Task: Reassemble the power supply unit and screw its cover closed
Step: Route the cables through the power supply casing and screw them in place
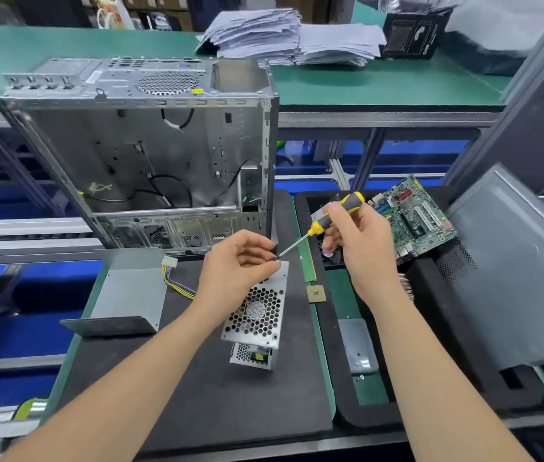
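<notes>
The power supply unit (257,315) stands on a black foam mat (197,378), its perforated fan grille facing up. My left hand (237,261) hovers over its far corner and pinches a small screw at the screwdriver's tip. My right hand (353,238) grips a yellow and grey screwdriver (327,221), whose shaft slants down-left to that corner. A grey metal cover (127,295) lies to the left, with a bundle of yellow and black wires (177,283) beside it.
An open computer case (150,155) stands behind the mat. A motherboard (413,218) leans at the right, beside a grey side panel (513,278). A RAM stick (307,261), a CPU chip (316,293) and a bagged part (358,348) lie between the mats. Paper stacks (264,35) sit on the far bench.
</notes>
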Available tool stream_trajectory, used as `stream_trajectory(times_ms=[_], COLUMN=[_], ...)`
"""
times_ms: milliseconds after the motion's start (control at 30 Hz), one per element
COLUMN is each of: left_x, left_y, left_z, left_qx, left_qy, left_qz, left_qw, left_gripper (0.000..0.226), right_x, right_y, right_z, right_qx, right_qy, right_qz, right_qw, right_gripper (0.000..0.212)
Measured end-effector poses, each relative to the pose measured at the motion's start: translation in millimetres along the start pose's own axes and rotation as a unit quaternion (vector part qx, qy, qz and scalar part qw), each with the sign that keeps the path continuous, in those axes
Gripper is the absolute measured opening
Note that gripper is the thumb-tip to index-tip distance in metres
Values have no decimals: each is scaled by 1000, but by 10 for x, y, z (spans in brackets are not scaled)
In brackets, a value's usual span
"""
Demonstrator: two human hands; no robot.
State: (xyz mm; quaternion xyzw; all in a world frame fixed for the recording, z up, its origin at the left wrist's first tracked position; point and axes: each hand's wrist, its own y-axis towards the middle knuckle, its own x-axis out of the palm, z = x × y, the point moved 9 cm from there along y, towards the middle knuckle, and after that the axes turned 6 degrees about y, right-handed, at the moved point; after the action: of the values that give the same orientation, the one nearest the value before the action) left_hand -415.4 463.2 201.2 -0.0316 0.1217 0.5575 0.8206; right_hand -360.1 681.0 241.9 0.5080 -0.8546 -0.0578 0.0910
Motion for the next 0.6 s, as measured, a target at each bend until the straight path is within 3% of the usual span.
stream_trajectory(times_ms=[467,600], left_x=[-41,15], left_y=[12,-39], left_z=[-47,-52], left_qx=[48,51], left_qy=[26,45], left_qz=[-9,-5], left_qw=[998,998], left_gripper=[29,29], right_x=[79,127], right_y=[-209,-281], right_z=[-73,-162], right_qx=[0,0], right_qy=[-25,-45], right_qz=[53,33], right_qw=[998,998], right_gripper=[34,34])
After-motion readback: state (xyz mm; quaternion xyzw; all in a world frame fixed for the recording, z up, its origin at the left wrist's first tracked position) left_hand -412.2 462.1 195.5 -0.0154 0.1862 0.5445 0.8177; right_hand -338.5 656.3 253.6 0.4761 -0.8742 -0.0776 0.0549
